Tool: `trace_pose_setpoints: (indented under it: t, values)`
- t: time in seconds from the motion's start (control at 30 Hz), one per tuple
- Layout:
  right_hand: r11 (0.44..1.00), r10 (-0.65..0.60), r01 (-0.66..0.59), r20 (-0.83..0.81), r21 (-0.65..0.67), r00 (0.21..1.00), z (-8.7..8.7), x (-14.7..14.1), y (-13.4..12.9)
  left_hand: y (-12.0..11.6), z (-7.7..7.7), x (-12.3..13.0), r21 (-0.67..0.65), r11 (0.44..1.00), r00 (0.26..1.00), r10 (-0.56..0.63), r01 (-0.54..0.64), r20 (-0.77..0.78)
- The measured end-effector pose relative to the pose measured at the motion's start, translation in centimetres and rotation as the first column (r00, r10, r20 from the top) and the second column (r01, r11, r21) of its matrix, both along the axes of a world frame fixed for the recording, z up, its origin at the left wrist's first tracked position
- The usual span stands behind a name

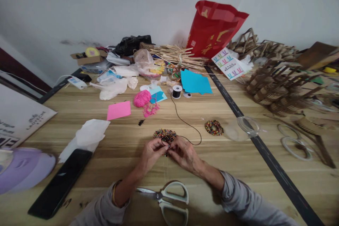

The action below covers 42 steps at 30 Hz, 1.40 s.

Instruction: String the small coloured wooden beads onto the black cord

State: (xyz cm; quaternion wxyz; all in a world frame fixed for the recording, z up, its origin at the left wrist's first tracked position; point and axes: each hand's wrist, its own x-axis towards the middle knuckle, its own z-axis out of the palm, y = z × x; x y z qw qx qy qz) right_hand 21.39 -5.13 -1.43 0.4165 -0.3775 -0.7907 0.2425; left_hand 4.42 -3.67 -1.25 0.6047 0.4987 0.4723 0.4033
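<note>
Near the middle of the table, my left hand (153,152) and my right hand (185,152) meet fingertip to fingertip, both pinched over a bunch of multicoloured beads (164,135). A black cord (187,124) runs from a white-ended spool (176,91) down in a loop to my right hand. Something tiny and pale shows between the fingertips, too small to name. The beads lie just beyond and partly under the fingers. To the right rests a separate coil of beads (214,127). Scissors with white handles (172,197) lie partly open below my hands.
A black phone (60,183) and white paper (88,135) lie at left. Pink yarn (142,98), a pink sheet (119,110) and a blue sheet (196,82) are farther back. Behind stands a red bag (214,30). Small woven baskets (272,86) crowd the right side.
</note>
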Motion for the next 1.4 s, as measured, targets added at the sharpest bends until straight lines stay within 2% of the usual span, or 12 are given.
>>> trace_pose_setpoints:
  t: [0.33,0.5,0.7,0.9,1.2,1.4]
  values:
    - [1.0,-0.002,0.002,0.03,0.001,1.0,-0.2,0.2,0.2,0.0,0.1,0.2,-0.015,1.0,1.0,-0.018,0.018,0.012]
    - [1.0,0.02,-0.021,0.039,0.004,0.999,0.1,0.2,0.1,0.1,0.0,-0.1,0.112,0.993,0.993,-0.01,0.024,-0.12]
    - [0.996,0.085,-0.086,0.05,0.022,0.995,0.2,0.2,0.0,-0.2,0.4,-0.3,0.292,0.953,0.946,0.024,0.076,-0.323]
    - [0.994,0.089,-0.091,0.052,0.055,0.995,0.3,0.0,0.0,-0.5,0.5,-0.1,0.372,0.924,0.93,0.058,0.088,-0.364]
    - [0.993,0.11,-0.11,0.008,0.044,0.994,0.7,-0.1,-0.2,-0.4,0.5,-0.2,0.356,0.931,0.944,0.039,0.085,-0.327]
    - [0.996,0.073,-0.071,-0.056,0.047,0.996,0.7,0.3,-0.1,0.0,1.3,-0.7,0.191,0.98,0.99,-0.028,0.054,-0.135]
